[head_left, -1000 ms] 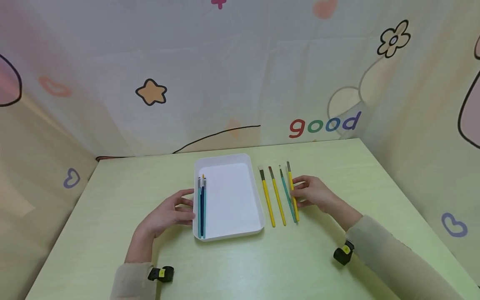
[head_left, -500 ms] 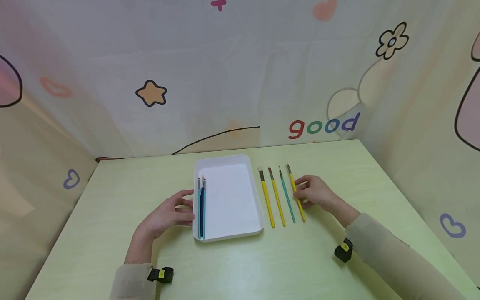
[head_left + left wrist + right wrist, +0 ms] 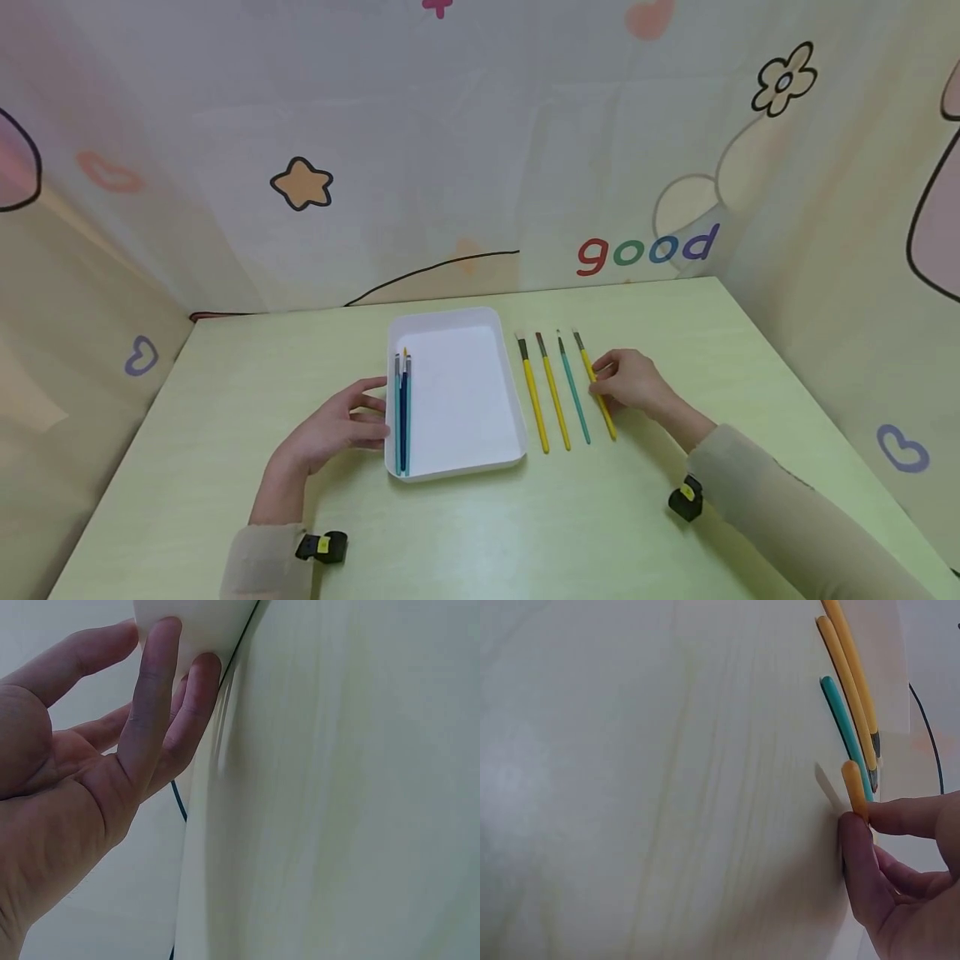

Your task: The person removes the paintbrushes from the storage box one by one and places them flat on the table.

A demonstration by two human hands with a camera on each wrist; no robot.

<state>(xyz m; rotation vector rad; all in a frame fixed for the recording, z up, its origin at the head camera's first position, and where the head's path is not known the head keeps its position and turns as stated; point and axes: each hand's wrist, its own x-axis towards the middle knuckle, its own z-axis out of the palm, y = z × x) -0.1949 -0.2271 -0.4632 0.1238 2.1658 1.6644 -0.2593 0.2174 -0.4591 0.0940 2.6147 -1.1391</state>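
My left hand [image 3: 330, 427] rests its fingertips against the left side of a white tray [image 3: 468, 392], its fingers spread and gently bent. In the left wrist view, fingers [image 3: 154, 690] touch the outside of the tray wall [image 3: 196, 621]. Three thin paintbrushes [image 3: 403, 417], two light teal and one dark blue, lie along the tray's left side. My right hand [image 3: 633, 383] pinches a yellow paintbrush [image 3: 604, 414] between thumb and fingers. Its handle end [image 3: 851, 776] is raised off the table in the right wrist view, casting a shadow.
Right of the tray lie a teal paintbrush [image 3: 574, 392] and two yellow ones, a thinner brush [image 3: 556, 396] and a thicker brush [image 3: 535, 400], roughly side by side. A printed cloth [image 3: 450, 167] hangs behind the pale green table [image 3: 480, 542].
My right hand has moved the yellow paintbrush's handle end to the right, away from the teal brush. The left hand and the tray have stayed in place.
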